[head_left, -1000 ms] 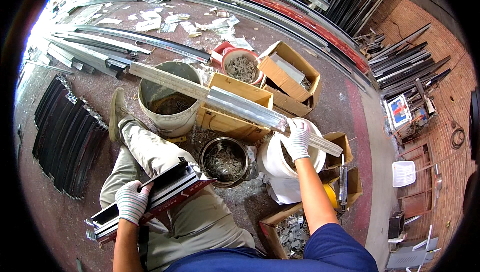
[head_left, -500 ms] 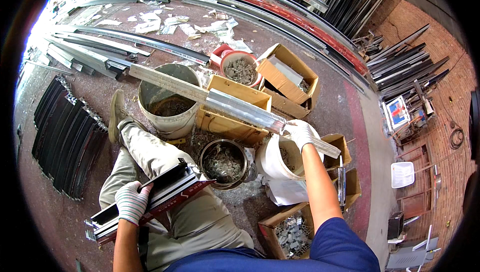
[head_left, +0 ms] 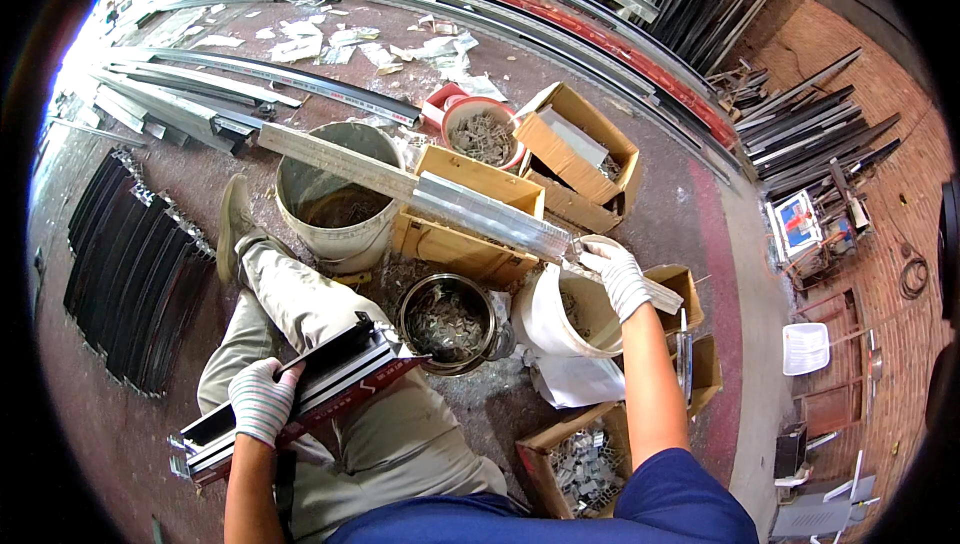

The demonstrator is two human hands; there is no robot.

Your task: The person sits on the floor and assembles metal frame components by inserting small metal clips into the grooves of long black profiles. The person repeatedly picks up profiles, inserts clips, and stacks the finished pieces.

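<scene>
My left hand (head_left: 262,402), in a striped glove, grips a short bundle of black and silver metal profiles (head_left: 325,384) with a red side, lying aslant across my lap. My right hand (head_left: 614,276), in a white glove, is at the near right end of a silver metal channel (head_left: 490,214). Its fingers are bent together at the channel's end; what they pinch is too small to make out. The channel rests on a long pale board (head_left: 335,165) spanning a grey bucket (head_left: 345,234), a wooden box (head_left: 460,252) and a white bucket (head_left: 545,319).
Between my legs and the white bucket stands a round metal pot (head_left: 489,316) of small metal pieces. A cardboard box (head_left: 535,459) of clips is by my right side. Black curved profiles (head_left: 130,279) lie at left. A red tub (head_left: 516,157) and an open carton (head_left: 625,184) stand farther off.
My right hand has shifted slightly right and down along the board, its fingers now bent at the channel's end. My left hand and the profiles stay nearly still.
</scene>
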